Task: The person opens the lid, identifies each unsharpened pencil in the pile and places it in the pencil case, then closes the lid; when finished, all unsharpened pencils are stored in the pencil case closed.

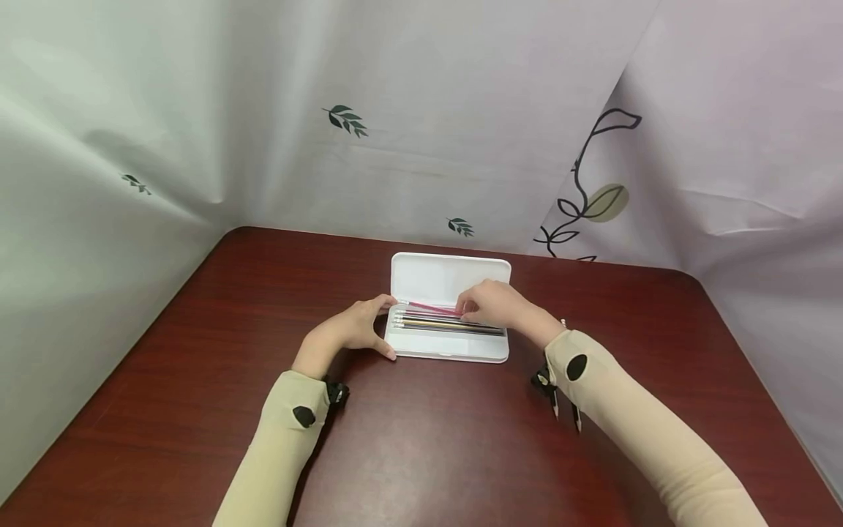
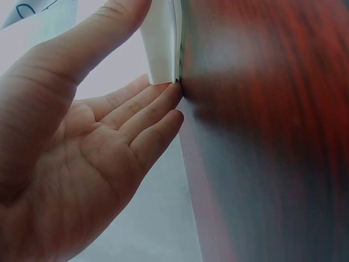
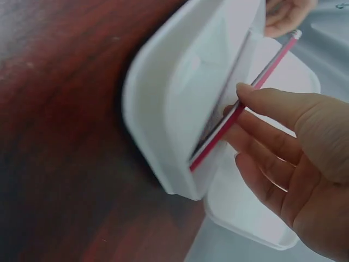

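A white pencil case [image 1: 421,345] lies open on the table, its lid [image 1: 424,274] laid back on the far side. Inside it several dark and striped pencils [image 1: 431,323] lie side by side, pale ends to the left. My right hand [image 1: 497,304] pinches a pink pencil [image 3: 272,65] between thumb and fingers over the case. This pencil slants, its white-tipped end raised and its other end low by the case wall. At the case's left end, my left hand [image 1: 356,326] spreads its thumb and fairly straight fingers, touching the edge [image 2: 161,76].
A dark red wooden table [image 1: 421,432] carries the case near its far edge. Pale curtains [image 1: 421,168] with leaf prints hang behind and at both sides. Black devices are strapped at both wrists, below the cream sleeves [image 1: 619,395].
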Motion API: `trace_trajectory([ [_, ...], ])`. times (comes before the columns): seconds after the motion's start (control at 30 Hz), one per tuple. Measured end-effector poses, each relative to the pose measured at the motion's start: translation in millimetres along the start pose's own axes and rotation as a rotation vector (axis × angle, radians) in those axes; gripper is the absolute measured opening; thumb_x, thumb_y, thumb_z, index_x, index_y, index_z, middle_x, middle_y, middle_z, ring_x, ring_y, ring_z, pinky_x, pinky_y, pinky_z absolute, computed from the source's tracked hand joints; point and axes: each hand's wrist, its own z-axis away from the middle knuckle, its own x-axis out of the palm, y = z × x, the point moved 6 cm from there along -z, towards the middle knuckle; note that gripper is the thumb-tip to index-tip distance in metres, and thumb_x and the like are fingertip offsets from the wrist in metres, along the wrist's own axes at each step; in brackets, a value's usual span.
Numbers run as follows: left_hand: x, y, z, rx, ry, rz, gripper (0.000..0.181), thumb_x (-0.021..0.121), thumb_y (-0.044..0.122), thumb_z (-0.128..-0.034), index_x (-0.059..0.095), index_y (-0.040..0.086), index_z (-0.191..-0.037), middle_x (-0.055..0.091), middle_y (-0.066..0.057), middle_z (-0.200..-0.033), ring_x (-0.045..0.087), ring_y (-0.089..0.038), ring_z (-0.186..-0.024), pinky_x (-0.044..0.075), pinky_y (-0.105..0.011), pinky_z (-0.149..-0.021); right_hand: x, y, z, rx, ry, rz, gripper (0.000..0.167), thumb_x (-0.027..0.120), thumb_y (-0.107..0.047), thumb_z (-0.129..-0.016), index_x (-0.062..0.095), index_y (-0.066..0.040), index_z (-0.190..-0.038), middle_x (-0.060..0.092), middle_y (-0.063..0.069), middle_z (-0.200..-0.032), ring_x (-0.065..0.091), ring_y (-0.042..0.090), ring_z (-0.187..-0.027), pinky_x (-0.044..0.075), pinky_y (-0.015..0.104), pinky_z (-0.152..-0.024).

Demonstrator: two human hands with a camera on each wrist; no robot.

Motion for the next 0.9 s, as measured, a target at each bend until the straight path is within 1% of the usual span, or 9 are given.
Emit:
trace_trajectory([
  [0.1, 0.6, -0.1, -0.5, -0.008, -0.005, -0.001, 0.095, 0.089, 0.027, -0.0594, 0.038, 0.0, -0.134, 0.048, -0.02, -0.137, 0.041, -0.027, -0.131, 0.031, -0.042, -0.108, 3, 1, 1.7, 0.009, 0.004, 0.011, 0.009, 0.069, -0.021, -0.084, 0.072, -0.017, -0.091, 0.069, -0.006, -0.08, 0.062, 0.012, -0.077, 0.05, 0.035, -0.074],
  [0.23, 0.4, -0.5, -0.7, -0.013, -0.004, -0.004, 0.094, 0.088, 0.027, -0.0598, 0.038, 0.001, -0.135, 0.047, -0.019, -0.138, 0.041, -0.027, -0.131, 0.031, -0.042, -0.108, 4, 0, 3.4, 0.0, 0.023, 0.016, 0.009, 0.07, -0.019, -0.083, 0.072, -0.017, -0.091, 0.067, -0.006, -0.078, 0.059, 0.012, -0.073, 0.049, 0.035, -0.072],
  [0.43, 1.0, -0.2, 0.1, -0.012, -0.005, 0.005, 0.094, 0.088, 0.027, -0.0601, 0.037, 0.001, -0.135, 0.046, -0.019, -0.138, 0.04, -0.027, -0.131, 0.03, -0.043, -0.108, 9, 3, 3.5, -0.004, 0.025, 0.023, 0.013, 0.071, -0.02, -0.083, 0.074, -0.016, -0.095, 0.07, -0.005, -0.084, 0.059, 0.012, -0.075, 0.05, 0.035, -0.074],
  [0.5, 1.3, -0.2, 0.0, -0.009, -0.002, 0.003, 0.094, 0.088, 0.027, -0.0599, 0.037, 0.001, -0.135, 0.047, -0.019, -0.138, 0.041, -0.027, -0.131, 0.03, -0.042, -0.108, 10, 5, 3.7, 0.005, 0.023, 0.006, 0.013, 0.071, -0.021, -0.083, 0.074, -0.016, -0.095, 0.07, -0.006, -0.084, 0.059, 0.011, -0.075, 0.05, 0.034, -0.074],
  [0.63, 1.9, -0.4, -0.9, -0.001, 0.003, -0.004, 0.094, 0.088, 0.026, -0.0598, 0.038, 0.001, -0.135, 0.047, -0.019, -0.137, 0.041, -0.027, -0.131, 0.031, -0.042, -0.108, 10, 11, 4.5, 0.021, 0.008, -0.068, 0.012, 0.071, -0.019, -0.083, 0.073, -0.016, -0.095, 0.069, -0.007, -0.081, 0.06, 0.007, -0.076, 0.05, 0.03, -0.073],
  [0.73, 2.0, -0.2, -1.5, 0.004, 0.002, -0.004, 0.093, 0.088, 0.026, -0.0599, 0.038, 0.001, -0.134, 0.047, -0.019, -0.137, 0.041, -0.027, -0.131, 0.03, -0.042, -0.108, 8, 15, 6.5, 0.011, -0.002, -0.116, 0.013, 0.07, -0.016, -0.083, 0.073, -0.014, -0.095, 0.069, -0.006, -0.084, 0.062, 0.008, -0.079, 0.051, 0.03, -0.074],
  [0.9, 1.7, -1.7, -0.8, 0.008, 0.002, -0.007, 0.093, 0.088, 0.027, -0.06, 0.038, 0.002, -0.135, 0.047, -0.019, -0.137, 0.041, -0.027, -0.131, 0.03, -0.043, -0.108, 5, 18, 10.5, 0.004, -0.002, -0.145, 0.012, 0.07, -0.011, -0.082, 0.072, -0.013, -0.094, 0.07, -0.004, -0.085, 0.064, 0.01, -0.081, 0.052, 0.032, -0.077],
])
